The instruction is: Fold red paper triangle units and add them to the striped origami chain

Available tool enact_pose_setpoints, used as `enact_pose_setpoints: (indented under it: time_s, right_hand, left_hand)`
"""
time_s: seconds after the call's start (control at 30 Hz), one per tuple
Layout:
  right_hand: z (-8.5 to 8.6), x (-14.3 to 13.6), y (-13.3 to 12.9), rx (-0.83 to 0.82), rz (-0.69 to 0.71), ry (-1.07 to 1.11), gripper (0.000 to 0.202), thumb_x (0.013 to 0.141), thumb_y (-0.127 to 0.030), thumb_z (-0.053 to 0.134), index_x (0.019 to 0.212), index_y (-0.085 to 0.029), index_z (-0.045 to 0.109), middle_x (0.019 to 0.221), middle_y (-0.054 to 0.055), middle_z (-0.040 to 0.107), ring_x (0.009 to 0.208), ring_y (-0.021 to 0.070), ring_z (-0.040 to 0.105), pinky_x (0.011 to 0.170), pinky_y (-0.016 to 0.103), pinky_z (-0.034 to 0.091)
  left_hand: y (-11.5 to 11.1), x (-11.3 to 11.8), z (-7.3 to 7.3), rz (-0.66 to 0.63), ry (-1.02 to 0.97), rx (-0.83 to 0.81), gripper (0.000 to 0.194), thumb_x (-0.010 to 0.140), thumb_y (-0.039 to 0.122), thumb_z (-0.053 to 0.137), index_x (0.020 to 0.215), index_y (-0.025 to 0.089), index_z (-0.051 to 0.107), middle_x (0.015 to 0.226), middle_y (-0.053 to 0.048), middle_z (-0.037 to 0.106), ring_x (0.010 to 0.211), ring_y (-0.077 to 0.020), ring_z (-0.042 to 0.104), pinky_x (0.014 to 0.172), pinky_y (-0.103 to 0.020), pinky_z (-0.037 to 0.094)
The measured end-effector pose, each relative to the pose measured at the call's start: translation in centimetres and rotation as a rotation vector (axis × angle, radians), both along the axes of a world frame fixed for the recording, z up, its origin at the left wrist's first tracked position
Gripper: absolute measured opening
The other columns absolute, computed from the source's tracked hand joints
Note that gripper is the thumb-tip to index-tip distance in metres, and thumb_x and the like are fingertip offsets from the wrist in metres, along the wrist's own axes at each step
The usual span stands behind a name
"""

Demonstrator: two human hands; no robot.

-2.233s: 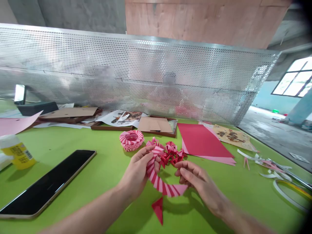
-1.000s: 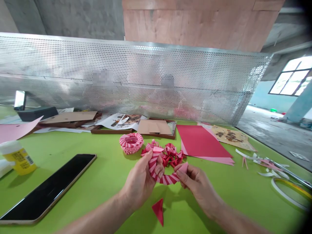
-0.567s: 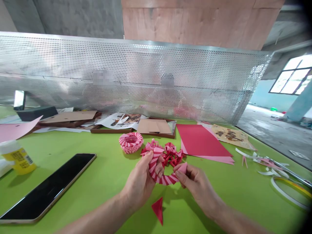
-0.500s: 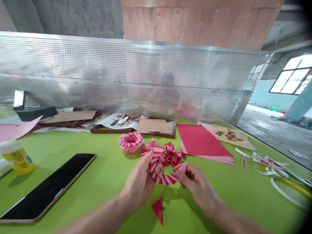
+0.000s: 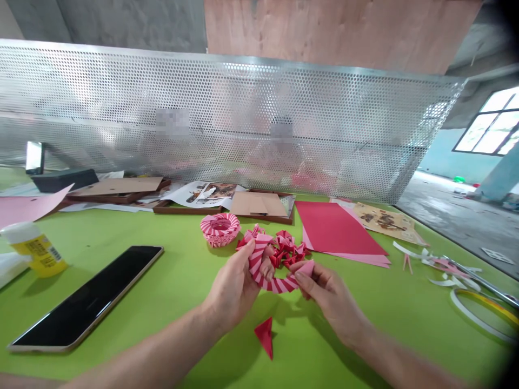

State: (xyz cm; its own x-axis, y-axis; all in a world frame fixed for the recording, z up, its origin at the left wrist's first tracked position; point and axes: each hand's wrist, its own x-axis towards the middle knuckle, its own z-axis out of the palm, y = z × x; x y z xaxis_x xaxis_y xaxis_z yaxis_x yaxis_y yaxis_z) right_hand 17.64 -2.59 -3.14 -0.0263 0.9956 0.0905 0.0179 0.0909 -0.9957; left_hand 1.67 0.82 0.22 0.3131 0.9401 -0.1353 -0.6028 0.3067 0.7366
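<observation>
Curved into an open arc, a pink-and-red striped chain of folded paper pieces (image 5: pixel 279 285) is held above the green table. My left hand (image 5: pixel 233 289) is closed round its left end, thumb on top and fingers behind. A pink folded paper triangle (image 5: pixel 307 268) at the right end is pinched by my right hand (image 5: pixel 328 294); whether it is fully joined to the chain I cannot tell. Below the arc lies a single red folded triangle (image 5: pixel 265 337). Behind my hands sits a heap of red and pink folded pieces (image 5: pixel 286 248), partly hidden.
A round striped paper basket (image 5: pixel 220 229) stands behind the left hand. Left are a phone (image 5: pixel 89 300) and a yellow glue bottle (image 5: pixel 36 251). Red paper sheets (image 5: pixel 340 227), paper strips and a tape roll (image 5: pixel 482 313) lie right. Frames and a perforated metal screen (image 5: pixel 243 124) stand behind.
The camera view has shifted a little, so the table things sit slightly higher. Both hands keep their grip on the striped chain and the pink triangle, with little other movement.
</observation>
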Motion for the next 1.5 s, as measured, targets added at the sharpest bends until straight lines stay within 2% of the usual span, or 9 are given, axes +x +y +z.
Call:
enact_pose_setpoints:
  time_s: [0.2, 0.4, 0.57, 0.73, 0.9, 1.0, 1.23, 1.37, 1.5]
  right_hand:
    - [0.3, 0.2, -0.7, -0.079, 0.051, -0.147, 0.021, 0.086, -0.034, 0.052, 0.093, -0.015, 0.058, 0.075, 0.003, 0.057, 0.066, 0.0157, 0.051, 0.058, 0.025, 0.043]
    - [0.5, -1.2, -2.1, 0.231, 0.252, -0.565, 0.024, 0.082, -0.027, 0.059, 0.104, -0.017, 0.059, 0.093, 0.007, 0.060, 0.075, 0.0193, 0.055, 0.067, 0.029, 0.045]
    - [0.4, -2.1, -2.3, 0.345, 0.362, -0.687, 0.013, 0.084, -0.016, 0.054, 0.083, -0.019, 0.067, 0.079, 0.003, 0.062, 0.071, 0.0174, 0.056, 0.063, 0.026, 0.041]
    - [2.1, -0.6, -2.0, 0.349, 0.241, -0.474, 0.015, 0.084, -0.020, 0.053, 0.074, -0.020, 0.064, 0.068, 0.001, 0.059, 0.060, 0.0150, 0.051, 0.053, 0.023, 0.040]
    - [4.0, 2.2, 0.2, 0.421, -0.051, -0.316, 0.014, 0.083, -0.029, 0.055, 0.076, -0.018, 0.062, 0.058, -0.001, 0.052, 0.049, 0.0123, 0.042, 0.043, 0.022, 0.033]
    - [3.1, 3.1, 1.9, 0.346, -0.164, -0.249, 0.018, 0.079, -0.035, 0.059, 0.075, -0.017, 0.062, 0.055, -0.002, 0.049, 0.048, 0.0119, 0.040, 0.043, 0.022, 0.032]
    - [0.2, 2.5, 2.1, 0.260, -0.140, -0.236, 0.024, 0.080, -0.040, 0.058, 0.075, -0.016, 0.061, 0.055, -0.002, 0.050, 0.047, 0.0126, 0.040, 0.043, 0.022, 0.032]
    - [-0.1, 2.3, 1.8, 0.271, -0.133, -0.246, 0.022, 0.080, -0.038, 0.058, 0.074, -0.017, 0.061, 0.054, -0.002, 0.049, 0.047, 0.0125, 0.040, 0.043, 0.021, 0.031]
    - [-0.4, 2.2, 2.0, 0.321, -0.167, -0.259, 0.022, 0.080, -0.038, 0.058, 0.075, -0.017, 0.061, 0.058, -0.001, 0.052, 0.048, 0.0121, 0.039, 0.044, 0.022, 0.031]
  left_hand:
    - [1.1, -0.8, 0.9, 0.122, -0.085, 0.054, 0.036, 0.091, 0.019, 0.032, 0.072, 0.008, 0.061, 0.062, -0.005, 0.056, 0.051, -0.0098, 0.051, 0.050, -0.022, 0.048]
    - [1.9, -1.2, 1.2, 0.133, -0.100, 0.094, 0.034, 0.090, 0.017, 0.033, 0.071, 0.010, 0.060, 0.059, -0.003, 0.056, 0.049, -0.0099, 0.051, 0.048, -0.021, 0.047]
    - [1.6, -0.8, 1.0, 0.065, -0.049, 0.104, 0.033, 0.089, 0.016, 0.032, 0.070, 0.010, 0.058, 0.052, -0.002, 0.052, 0.046, -0.0108, 0.049, 0.048, -0.022, 0.047]
    - [1.2, -0.4, 0.9, -0.022, 0.069, 0.082, 0.027, 0.087, 0.018, 0.037, 0.069, 0.012, 0.056, 0.052, 0.000, 0.053, 0.044, -0.0099, 0.049, 0.045, -0.021, 0.045]
    - [1.3, 0.1, 0.2, -0.197, 0.210, 0.068, 0.016, 0.084, 0.015, 0.044, 0.076, 0.013, 0.058, 0.046, 0.002, 0.051, 0.037, -0.0088, 0.047, 0.040, -0.019, 0.043]
    - [1.7, 0.0, -0.8, -0.284, 0.278, 0.069, 0.016, 0.083, 0.014, 0.047, 0.093, 0.013, 0.059, 0.051, -0.001, 0.058, 0.038, -0.0113, 0.052, 0.040, -0.020, 0.044]
    - [1.9, -0.6, -2.2, -0.405, 0.340, 0.101, 0.037, 0.083, 0.016, 0.050, 0.119, 0.019, 0.049, 0.062, -0.006, 0.066, 0.043, -0.0134, 0.060, 0.043, -0.021, 0.048]
    - [1.7, -0.4, -2.5, -0.384, 0.393, 0.151, 0.024, 0.081, 0.018, 0.053, 0.104, 0.017, 0.061, 0.057, -0.002, 0.062, 0.040, -0.0100, 0.056, 0.041, -0.018, 0.045]
    - [1.4, -0.2, -2.8, -0.358, 0.468, 0.221, 0.014, 0.077, 0.020, 0.058, 0.082, 0.012, 0.068, 0.073, -0.005, 0.063, 0.041, -0.0048, 0.048, 0.041, -0.015, 0.040]
